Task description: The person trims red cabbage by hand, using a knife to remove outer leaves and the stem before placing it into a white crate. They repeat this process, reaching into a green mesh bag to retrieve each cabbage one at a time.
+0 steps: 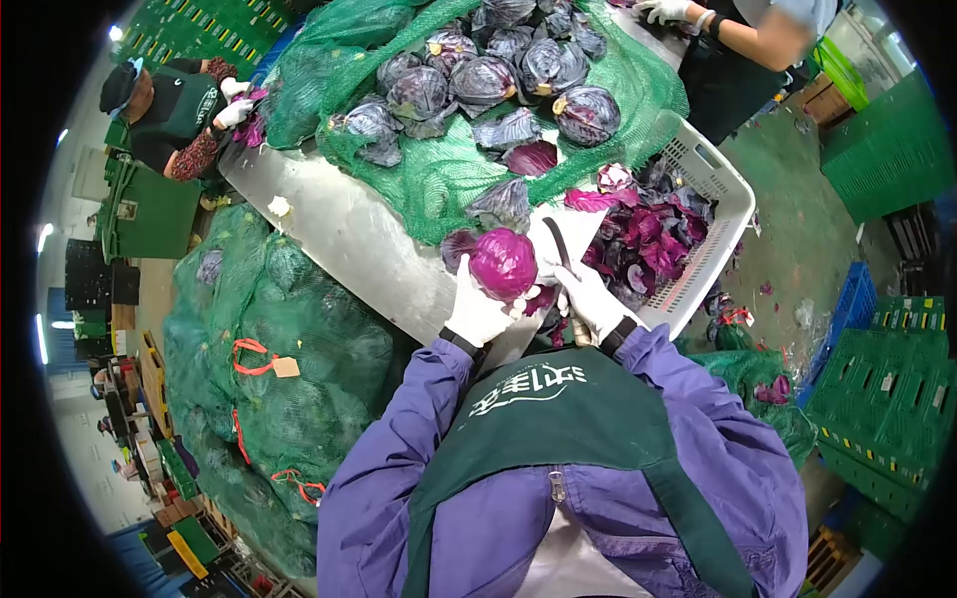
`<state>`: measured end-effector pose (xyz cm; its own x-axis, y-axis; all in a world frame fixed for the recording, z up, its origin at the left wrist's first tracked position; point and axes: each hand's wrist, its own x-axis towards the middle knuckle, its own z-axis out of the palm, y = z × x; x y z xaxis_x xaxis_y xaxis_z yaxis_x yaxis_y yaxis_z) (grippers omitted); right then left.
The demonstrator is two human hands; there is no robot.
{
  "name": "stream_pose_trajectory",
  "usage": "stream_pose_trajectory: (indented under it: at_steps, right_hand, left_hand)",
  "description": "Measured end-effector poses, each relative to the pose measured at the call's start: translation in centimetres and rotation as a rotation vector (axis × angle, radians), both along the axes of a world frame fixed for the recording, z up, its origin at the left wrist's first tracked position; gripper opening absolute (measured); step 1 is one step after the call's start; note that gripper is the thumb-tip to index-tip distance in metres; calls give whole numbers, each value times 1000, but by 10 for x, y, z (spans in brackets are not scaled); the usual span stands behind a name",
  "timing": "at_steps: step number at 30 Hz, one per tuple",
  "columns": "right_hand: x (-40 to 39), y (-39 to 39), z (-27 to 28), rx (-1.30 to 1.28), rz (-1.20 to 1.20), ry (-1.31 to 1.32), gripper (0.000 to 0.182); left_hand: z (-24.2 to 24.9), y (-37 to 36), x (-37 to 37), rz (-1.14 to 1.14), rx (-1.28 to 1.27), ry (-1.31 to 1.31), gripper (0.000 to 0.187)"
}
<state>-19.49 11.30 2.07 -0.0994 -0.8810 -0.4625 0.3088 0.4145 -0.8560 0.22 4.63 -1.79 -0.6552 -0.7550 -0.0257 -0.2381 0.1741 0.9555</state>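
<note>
My gloved left hand (pixel 477 307) is wrapped round a peeled red cabbage (pixel 503 263), its skin smooth and bright purple. In my gloved right hand (pixel 595 301) is a knife (pixel 556 239), its narrow dark part pointing up and away from me, just right of the cabbage. Loose outer leaves (pixel 498 202) lie just beyond the cabbage on the metal table (pixel 384 254). Past them, an opened green net (pixel 439 199) holds several unpeeled red cabbages (pixel 483 82).
A white crate (pixel 733 214) of purple leaf scraps stands at my right. Full green net sacks (pixel 299 329) with red ties are stacked on the left. A co-worker (pixel 174 115) handles purple leaves at the far left; another person's arm (pixel 753 45) reaches in at the top right.
</note>
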Motion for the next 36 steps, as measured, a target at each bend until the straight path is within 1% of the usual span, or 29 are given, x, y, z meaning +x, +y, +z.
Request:
stream_pose_trajectory:
  at_steps: [2,3,4,6,7,8,9,10,11,12,14,15,16,18,19,20,21,22,23,24,26,28,30,31,32,33,34,35,36]
  right_hand:
    - [2,-8,12,54,13,-27,31]
    - [2,-12,22,23,24,-110,32]
    - [1,-17,28,-9,34,-191,33]
    - [-5,-24,21,47,131,-139,35]
    - [-6,-26,19,78,91,-129,34]
    - [-8,-32,17,108,50,-120,34]
    - [-19,-39,13,180,1,-319,33]
    - [-25,-45,10,220,-72,-390,35]
    - [-30,-52,6,202,-102,-396,35]
    - [-37,-62,5,183,-131,-403,35]
    - [-53,-96,9,71,-89,-358,40]
    - [-60,-117,23,50,-85,-379,42]
    - [-65,-141,40,30,-80,-403,43]
    - [-70,-198,72,-164,-162,-346,46]
    - [-77,-227,82,-194,-162,-329,47]
    - [-82,-249,111,-186,-127,-366,42]
    - [-90,-288,107,-245,-138,-408,37]
    - [-100,-322,116,-321,-181,-285,35]
    - [-111,-360,124,-346,-255,-301,33]
    - [-109,-377,146,-409,-313,-391,24]
    - [-128,-421,158,-389,-375,-299,21]
    - [-107,-407,187,-384,-239,-177,20]
    - [-83,-400,155,-664,-20,96,26]
    - [-60,-358,151,-670,104,235,35]
    - [-28,-310,164,-454,149,146,42]
    - [-14,-284,120,-606,221,90,41]
    - [-5,-243,112,-346,362,34,47]
    - [7,-203,83,-251,267,-243,49]
    - [14,-169,47,-268,269,-200,51]
  left_hand:
    - [20,0,0,256,701,344,61]
    - [9,-6,10,242,978,521,57]
    - [4,-7,12,242,972,530,57]
    - [-3,-8,13,307,789,228,57]
    - [61,-4,1,219,621,53,56]
    - [23,-9,15,112,736,251,57]
    - [44,-10,9,139,711,290,56]
    - [72,-12,2,168,684,334,56]
    - [86,-19,0,137,559,294,49]
    - [86,-27,0,149,535,341,46]
    - [69,-41,3,311,418,361,48]
    - [61,-48,4,427,78,69,53]
    - [58,-52,9,517,-486,-295,66]
    - [49,-51,18,613,-541,-552,81]
    - [25,-49,26,612,-490,-591,90]
    - [22,-43,26,598,-380,-591,91]
    - [19,-39,25,574,-322,-595,92]
    - [17,-36,24,549,-260,-602,93]
    - [21,-33,17,567,-245,-610,92]
    - [15,-32,12,596,-281,-583,90]
    - [17,-30,1,543,-218,-522,87]
    - [9,-25,-15,402,-23,-500,85]
    - [-9,-21,-37,327,-112,-344,83]
    - [-20,-23,-50,268,337,-5,82]
    - [-28,-27,-59,195,776,345,81]
    - [-7,-41,-56,164,860,393,64]
    - [0,-64,-47,197,252,10,38]
    - [14,-89,-31,348,-291,-299,18]
    - [29,-113,-15,556,-571,-291,11]
